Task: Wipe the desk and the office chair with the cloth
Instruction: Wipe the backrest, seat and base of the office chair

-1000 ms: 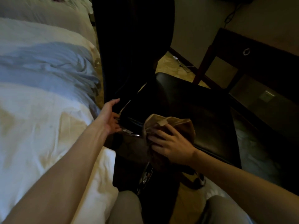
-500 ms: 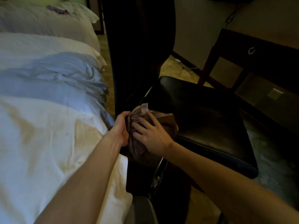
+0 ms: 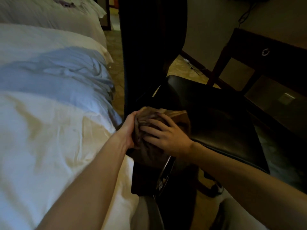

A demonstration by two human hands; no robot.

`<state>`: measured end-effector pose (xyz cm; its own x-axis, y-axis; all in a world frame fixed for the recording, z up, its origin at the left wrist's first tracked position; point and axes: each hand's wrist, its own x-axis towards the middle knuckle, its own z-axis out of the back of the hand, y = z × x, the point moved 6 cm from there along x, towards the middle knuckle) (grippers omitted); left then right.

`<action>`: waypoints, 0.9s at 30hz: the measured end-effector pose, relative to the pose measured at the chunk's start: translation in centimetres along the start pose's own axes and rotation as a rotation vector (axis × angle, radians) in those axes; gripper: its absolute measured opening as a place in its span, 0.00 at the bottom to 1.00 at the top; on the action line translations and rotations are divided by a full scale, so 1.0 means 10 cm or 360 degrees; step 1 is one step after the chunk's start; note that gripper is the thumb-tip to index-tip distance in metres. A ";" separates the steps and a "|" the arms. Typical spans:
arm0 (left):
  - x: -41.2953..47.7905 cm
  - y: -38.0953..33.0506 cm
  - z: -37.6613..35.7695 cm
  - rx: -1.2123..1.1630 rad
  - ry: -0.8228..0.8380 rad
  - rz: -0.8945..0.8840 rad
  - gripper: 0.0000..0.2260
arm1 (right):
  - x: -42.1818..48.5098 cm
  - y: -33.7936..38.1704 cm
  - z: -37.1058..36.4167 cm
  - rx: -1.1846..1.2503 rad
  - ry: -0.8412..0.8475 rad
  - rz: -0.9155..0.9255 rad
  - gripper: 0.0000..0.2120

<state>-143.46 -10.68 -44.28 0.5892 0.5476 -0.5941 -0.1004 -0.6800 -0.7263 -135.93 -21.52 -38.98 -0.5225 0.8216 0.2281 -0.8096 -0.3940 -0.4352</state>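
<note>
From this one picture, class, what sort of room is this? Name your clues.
Most likely a hotel bedroom: a white-sheeted bed with a second bed beyond, a dark desk with a ring-pull drawer by the wall, and a black office chair.

I'm looking into a dim room — a white-sheeted bed point(image 3: 49, 138) fills the left of the frame, patterned floor point(image 3: 179, 63) at centre, beige wall point(image 3: 207, 22) at upper right.

The cloth point(image 3: 147, 151) at centre frame is seen as soft, matt fabric, heavily crumpled. The office chair point(image 3: 224, 123) is covered in smooth dark leather (or an imitation) with a dull sheen; the curved bar point(image 3: 165, 170) below is polished metal. The bedding point(image 3: 49, 138) at left is matt, creased cloth. The desk point(image 3: 285, 52), upper right, is dark wood, fitted with a shiny metal ring pull point(image 3: 265, 51).
</note>
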 end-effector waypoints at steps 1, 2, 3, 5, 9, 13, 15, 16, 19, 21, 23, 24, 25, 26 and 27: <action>0.05 -0.02 0.01 -0.0039 0.0047 -0.0027 0.25 | 0.17 0.01 -0.04 0.0030 0.0080 0.0020 0.15; 0.10 -0.03 0.04 -0.0061 0.0053 -0.0056 0.23 | 0.30 0.01 -0.09 0.0033 0.0203 0.0023 0.19; 0.14 -0.03 0.08 -0.0070 0.0028 -0.0082 0.22 | 0.38 0.03 -0.14 0.0000 0.0346 -0.0001 0.22; 0.17 -0.04 0.10 -0.0076 -0.0008 -0.0134 0.22 | 0.45 0.08 -0.22 -0.0149 0.0564 -0.0079 0.20; 0.22 -0.04 0.14 -0.0121 -0.0097 -0.0140 0.18 | 0.64 0.22 -0.32 -0.0415 0.0814 -0.0105 0.15; 0.22 -0.02 0.17 -0.0189 -0.0065 -0.0031 0.21 | 0.50 0.20 -0.30 -0.0437 0.0808 0.0041 0.16; 0.19 0.00 0.18 -0.0187 -0.0073 0.0068 0.24 | 0.17 0.17 -0.25 -0.0420 0.0759 0.0144 0.17; 0.18 0.02 0.18 -0.0175 -0.0090 0.0110 0.25 | -0.04 0.17 -0.21 -0.0437 0.0692 0.0201 0.17; 0.12 0.04 0.16 -0.0177 -0.0160 0.0155 0.28 | -0.73 0.10 -0.13 -0.0486 0.0457 0.0281 0.16; 0.07 0.06 0.11 -0.0274 -0.0198 0.0142 0.30 | -1.09 0.02 -0.04 -0.0414 0.0303 0.0203 0.15; -0.01 0.11 0.01 -0.0419 -0.0247 0.0102 0.28 | -1.23 -0.05 0.05 -0.0346 0.0199 0.0084 0.16; -0.04 0.15 -0.04 -0.0493 -0.0272 0.0080 0.28 | -1.22 -0.05 0.07 -0.0315 0.0178 0.0017 0.17; -0.05 0.22 -0.11 -0.0558 -0.0285 0.0075 0.31 | -1.16 -0.04 0.07 -0.0282 0.0168 -0.0048 0.17; -0.07 0.30 -0.20 -0.0603 -0.0259 0.0089 0.33 | -1.06 -0.02 0.07 -0.0248 0.0156 -0.0113 0.17; -0.09 0.37 -0.31 -0.0622 -0.0193 0.0109 0.34 | -0.93 0.01 0.07 -0.0221 0.0141 -0.0160 0.16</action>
<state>-141.90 -15.20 -45.33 0.4909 0.5323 -0.6897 0.1896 -0.8379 -0.5118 -131.37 -29.50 -40.55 -0.4101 0.8895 0.2017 -0.8086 -0.2523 -0.5314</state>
